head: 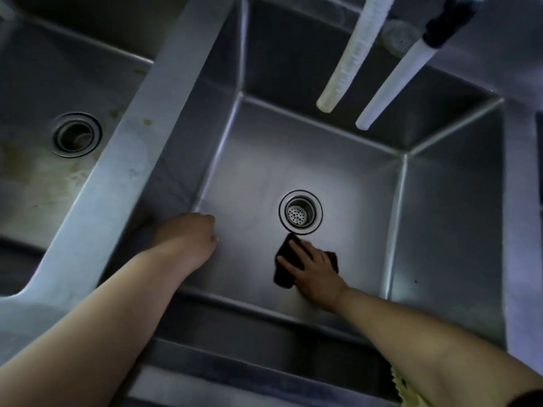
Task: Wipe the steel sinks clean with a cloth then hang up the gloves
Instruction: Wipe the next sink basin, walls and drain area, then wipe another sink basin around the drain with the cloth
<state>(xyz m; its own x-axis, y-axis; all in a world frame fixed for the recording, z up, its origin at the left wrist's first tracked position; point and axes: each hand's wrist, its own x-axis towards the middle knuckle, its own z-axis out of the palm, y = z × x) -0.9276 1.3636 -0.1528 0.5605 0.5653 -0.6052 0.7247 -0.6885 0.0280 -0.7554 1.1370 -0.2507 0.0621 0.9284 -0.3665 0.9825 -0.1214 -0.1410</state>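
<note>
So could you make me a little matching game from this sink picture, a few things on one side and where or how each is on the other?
Things:
1. cloth
2. left hand
3. strainer
4. hoses
5. left sink

Descriptions:
A. hanging over the back of the right sink
B. stained, with an open drain
C. dark, pressed flat under the right hand
D. curled, near the sink's left wall
E. perforated, in the drain of the right sink

Pairs: 1-C, 2-D, 3-E, 4-A, 5-B
</note>
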